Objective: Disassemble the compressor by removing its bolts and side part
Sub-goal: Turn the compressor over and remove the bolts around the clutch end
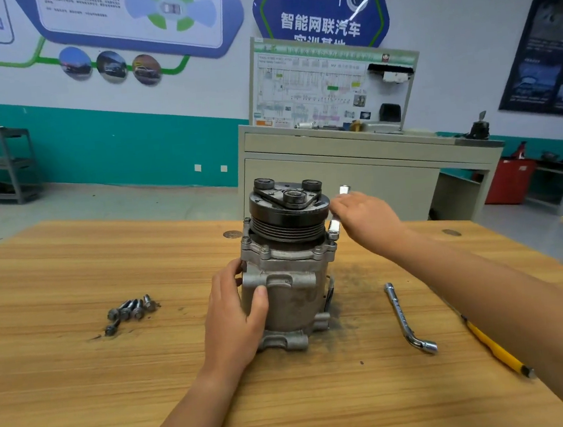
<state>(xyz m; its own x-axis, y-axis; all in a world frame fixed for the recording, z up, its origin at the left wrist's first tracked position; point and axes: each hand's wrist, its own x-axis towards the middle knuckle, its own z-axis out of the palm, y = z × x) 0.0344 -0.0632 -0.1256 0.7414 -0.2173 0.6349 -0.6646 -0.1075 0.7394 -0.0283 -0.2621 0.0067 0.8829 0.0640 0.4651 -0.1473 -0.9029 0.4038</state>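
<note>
Compressor stands upright near the middle of the wooden tabletop, with its black grooved pulley and clutch plate at the top and its cast mounting ears on the wood. Dark grime is smeared on the wood just right of its base. Several bolt heads sit around the flange below the pulley.

The left hand grips the grey body from the left side. Its thumb is pressed on the front of the housing, and its fingers curl round the left edge under the flange.

The right hand reaches in from the right, level with the pulley, and holds a silver socket tool. The tool's lower end sits on a flange bolt at the compressor's right edge and its upper end shows above the hand. The fingers lie close together round the tool's shaft, and the hand hides the middle of the tool.

A cluster of loose bolts lies on the tabletop well to the left of the compressor, heads close together, with one a little apart toward the near side. An L-shaped socket wrench lies flat on the wood to the right, its bent end nearest the camera. Farther right is a yellow-handled tool, partly hidden under the right forearm.

Beyond the tabletop are a beige cabinet carrying a wiring training board, a grey shelf rack at the left wall, and a red box on the floor at the right.
</note>
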